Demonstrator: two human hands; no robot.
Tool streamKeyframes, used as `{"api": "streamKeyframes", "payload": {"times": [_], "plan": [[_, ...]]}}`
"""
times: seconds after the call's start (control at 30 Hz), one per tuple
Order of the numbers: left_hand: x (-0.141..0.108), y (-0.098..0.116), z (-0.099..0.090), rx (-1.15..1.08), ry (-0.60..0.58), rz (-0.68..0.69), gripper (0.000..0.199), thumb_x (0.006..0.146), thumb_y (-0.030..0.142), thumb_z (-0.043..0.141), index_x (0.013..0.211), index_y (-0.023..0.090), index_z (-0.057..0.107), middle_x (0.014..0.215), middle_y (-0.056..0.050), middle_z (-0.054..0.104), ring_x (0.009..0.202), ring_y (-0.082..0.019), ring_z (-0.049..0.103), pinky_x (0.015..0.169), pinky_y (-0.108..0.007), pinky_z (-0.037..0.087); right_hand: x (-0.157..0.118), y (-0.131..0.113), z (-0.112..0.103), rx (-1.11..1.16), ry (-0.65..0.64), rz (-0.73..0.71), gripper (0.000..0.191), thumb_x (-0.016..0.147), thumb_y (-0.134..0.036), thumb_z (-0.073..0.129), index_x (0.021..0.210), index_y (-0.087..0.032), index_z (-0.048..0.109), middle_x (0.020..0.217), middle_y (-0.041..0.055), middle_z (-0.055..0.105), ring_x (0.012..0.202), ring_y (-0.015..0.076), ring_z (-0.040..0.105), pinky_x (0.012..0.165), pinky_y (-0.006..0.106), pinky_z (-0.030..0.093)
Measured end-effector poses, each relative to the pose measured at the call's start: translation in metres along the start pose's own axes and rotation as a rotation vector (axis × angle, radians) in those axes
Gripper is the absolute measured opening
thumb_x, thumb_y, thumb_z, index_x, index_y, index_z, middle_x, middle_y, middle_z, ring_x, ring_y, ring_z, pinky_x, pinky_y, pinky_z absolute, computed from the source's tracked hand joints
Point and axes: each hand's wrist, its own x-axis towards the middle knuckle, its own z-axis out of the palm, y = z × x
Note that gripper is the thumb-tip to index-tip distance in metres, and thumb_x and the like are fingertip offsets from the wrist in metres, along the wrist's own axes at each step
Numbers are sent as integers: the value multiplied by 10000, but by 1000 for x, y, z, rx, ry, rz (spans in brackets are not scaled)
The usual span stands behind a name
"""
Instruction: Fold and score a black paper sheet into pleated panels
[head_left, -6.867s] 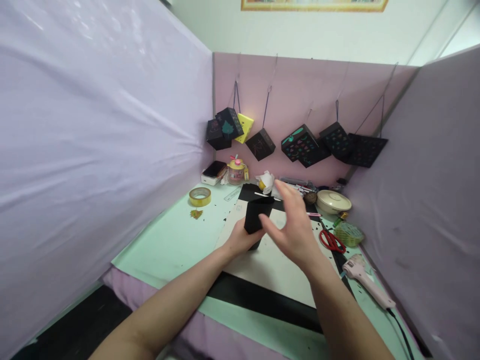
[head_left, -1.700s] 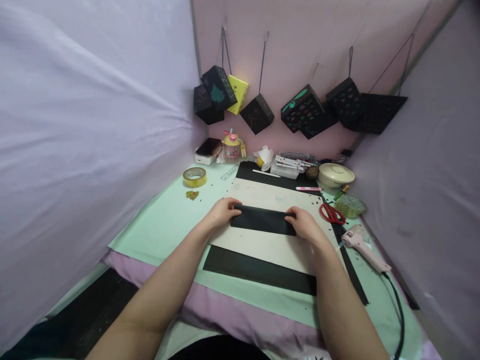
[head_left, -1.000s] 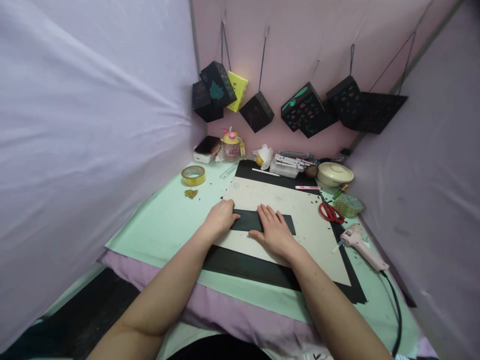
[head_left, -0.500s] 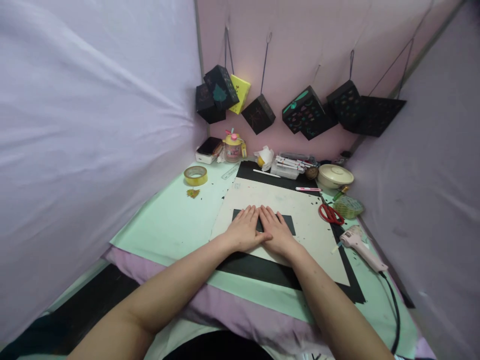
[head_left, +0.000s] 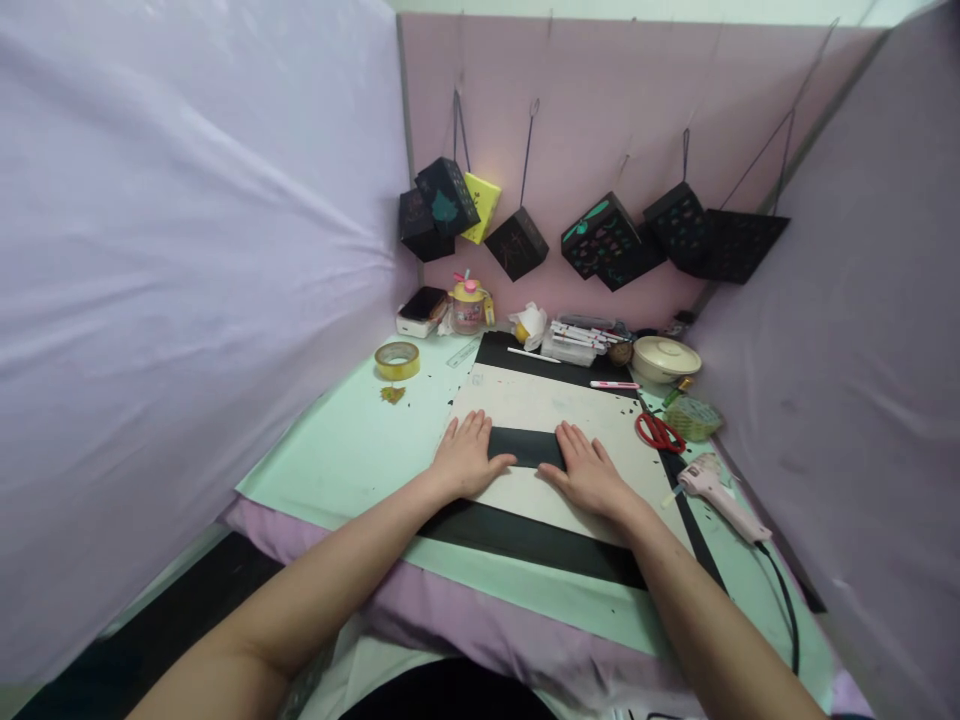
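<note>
If it is pushed unevenly by the flat-spread left hand (head_left: pixel 465 460) or right hand (head_left: pixel 591 474) at either end, the black paper strip (head_left: pixel 526 447) could be buckled.

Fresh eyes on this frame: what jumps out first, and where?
Probably the left hand and right hand, spread flat over the two ends of a dark strip on the white board. Next, the dark boxes hanging in front of the pink wall, with a bright yellow box toward the left. Red scissors also stand out by the board's right edge.
</note>
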Motion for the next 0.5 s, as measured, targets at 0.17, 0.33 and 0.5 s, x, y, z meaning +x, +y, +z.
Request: {"api": "streamKeyframes", "payload": {"times": [0.17, 0.33, 0.5], "plan": [[19, 7, -16, 36, 18, 3, 288, 765, 302, 697, 1000, 156, 615, 1225, -198, 571, 1225, -375, 462, 1036, -493, 290, 8, -6, -5, -7, 70, 8, 639, 928, -501, 359, 1459, -145, 331, 1547, 124, 298, 1443, 269, 216, 1162, 504, 101], [37, 7, -30, -50, -61, 10, 352, 609, 281, 816, 833, 204, 555, 924, -97, 639, 958, -331, 583, 830, -389, 423, 11, -6, -14, -31, 260, -36, 601, 875, -444, 512, 1401, -176, 401, 1478, 140, 410, 1402, 304, 290, 1143, 546, 95], [33, 7, -36, -59, 0, 172, 205, 765, 230, 658, 926, 243, 531, 866, -16, 634, 824, -236, 596, 698, -302, 412, 18, -5, -36, 12, 434, -197, 506, 888, -380, 534, 1362, -231, 436, 1371, 125, 532, 1292, 285, 449, 1127, 578, 93]]}}
